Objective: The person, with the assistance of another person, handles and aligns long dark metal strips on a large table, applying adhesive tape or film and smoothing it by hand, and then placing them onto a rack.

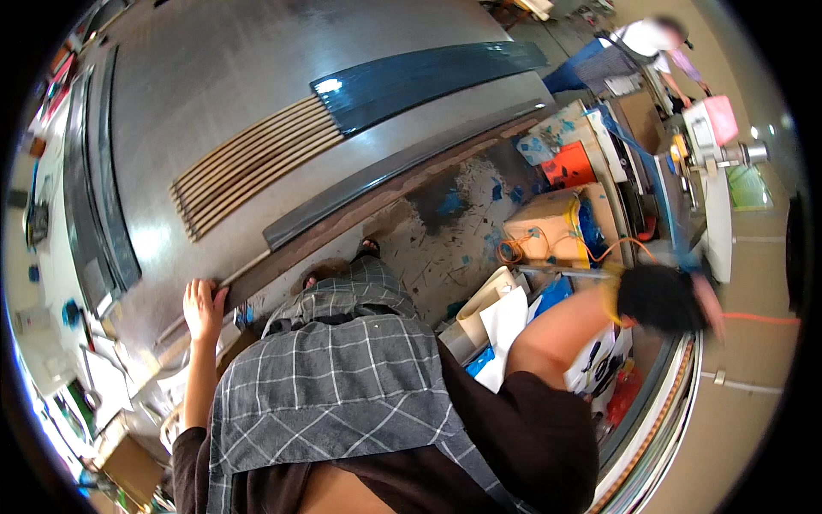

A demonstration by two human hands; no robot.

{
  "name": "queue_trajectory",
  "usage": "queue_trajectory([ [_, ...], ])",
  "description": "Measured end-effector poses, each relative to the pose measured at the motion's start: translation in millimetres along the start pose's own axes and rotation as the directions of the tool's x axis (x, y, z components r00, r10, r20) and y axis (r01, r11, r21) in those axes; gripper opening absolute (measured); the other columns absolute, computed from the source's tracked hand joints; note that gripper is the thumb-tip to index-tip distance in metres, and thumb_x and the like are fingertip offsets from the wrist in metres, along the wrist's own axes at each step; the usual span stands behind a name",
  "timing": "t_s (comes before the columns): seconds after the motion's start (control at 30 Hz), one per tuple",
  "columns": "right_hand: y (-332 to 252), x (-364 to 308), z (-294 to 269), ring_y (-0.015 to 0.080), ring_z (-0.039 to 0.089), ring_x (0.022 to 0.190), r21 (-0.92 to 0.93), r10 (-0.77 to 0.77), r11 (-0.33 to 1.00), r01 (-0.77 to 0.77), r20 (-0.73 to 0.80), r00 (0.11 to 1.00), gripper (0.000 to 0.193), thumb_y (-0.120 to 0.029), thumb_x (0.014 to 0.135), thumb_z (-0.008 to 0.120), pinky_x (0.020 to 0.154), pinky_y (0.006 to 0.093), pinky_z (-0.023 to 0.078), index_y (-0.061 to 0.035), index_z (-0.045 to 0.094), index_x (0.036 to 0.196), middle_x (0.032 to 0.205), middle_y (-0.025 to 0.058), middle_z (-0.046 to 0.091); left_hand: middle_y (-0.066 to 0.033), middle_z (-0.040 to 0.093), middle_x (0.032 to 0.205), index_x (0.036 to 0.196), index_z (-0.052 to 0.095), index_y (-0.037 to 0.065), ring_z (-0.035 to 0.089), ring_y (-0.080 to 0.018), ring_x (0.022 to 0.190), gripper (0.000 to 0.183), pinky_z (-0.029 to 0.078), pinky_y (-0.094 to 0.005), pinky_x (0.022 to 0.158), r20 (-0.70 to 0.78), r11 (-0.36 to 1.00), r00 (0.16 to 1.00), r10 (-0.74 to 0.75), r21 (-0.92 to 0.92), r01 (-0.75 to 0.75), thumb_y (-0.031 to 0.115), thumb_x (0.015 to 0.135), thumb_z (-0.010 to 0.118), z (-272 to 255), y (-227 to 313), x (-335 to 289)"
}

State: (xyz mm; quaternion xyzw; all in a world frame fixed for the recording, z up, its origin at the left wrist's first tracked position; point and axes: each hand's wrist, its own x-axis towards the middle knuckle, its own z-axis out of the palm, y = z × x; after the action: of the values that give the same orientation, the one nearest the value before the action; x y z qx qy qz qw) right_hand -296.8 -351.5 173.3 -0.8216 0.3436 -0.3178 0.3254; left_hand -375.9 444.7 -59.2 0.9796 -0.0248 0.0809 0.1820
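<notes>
My left hand (204,310) rests at the near edge of a large grey metal table (205,68), fingers stretched out and thumb apart. A thin pale rod or edge strip (244,268) runs beside it. My right hand (672,300), in a black glove or wrap with a yellow band at the wrist, reaches far out to the right. Motion smears its fingers, so I cannot make out whether they hold anything. Near it is an orange cord (623,243). On the table lie a row of slim brown sticks (257,167), a glossy dark blue sheet (428,84) and a long dark strip (402,167).
Crowding my right side are a cardboard box (548,227), an orange-red container (568,165), paper rolls (486,307) and plastic bags. Blue scraps litter the floor (428,248). Dark strips (90,188) lie at the table's left. Another person (629,47) stands at the far right.
</notes>
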Motion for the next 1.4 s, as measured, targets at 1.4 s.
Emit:
queue_trajectory([
  [1.4,-218.2,-96.3,434.5,0.0067,0.031,0.041,0.096,-0.281,0.775,-0.625,0.938,-0.205,0.032,-0.041,0.094,0.055,0.040,0.0253,0.025,-0.0113,0.066,0.093,0.051,-0.0044,0.038,-0.0133,0.064,0.098,0.104,0.067,0.005,0.059,-0.0298,0.092,0.028,0.046,-0.0401,0.089,-0.268,0.993,0.957,-0.114,-0.073,0.098,0.022,0.082,0.071,104.2,94.6,437.9],
])
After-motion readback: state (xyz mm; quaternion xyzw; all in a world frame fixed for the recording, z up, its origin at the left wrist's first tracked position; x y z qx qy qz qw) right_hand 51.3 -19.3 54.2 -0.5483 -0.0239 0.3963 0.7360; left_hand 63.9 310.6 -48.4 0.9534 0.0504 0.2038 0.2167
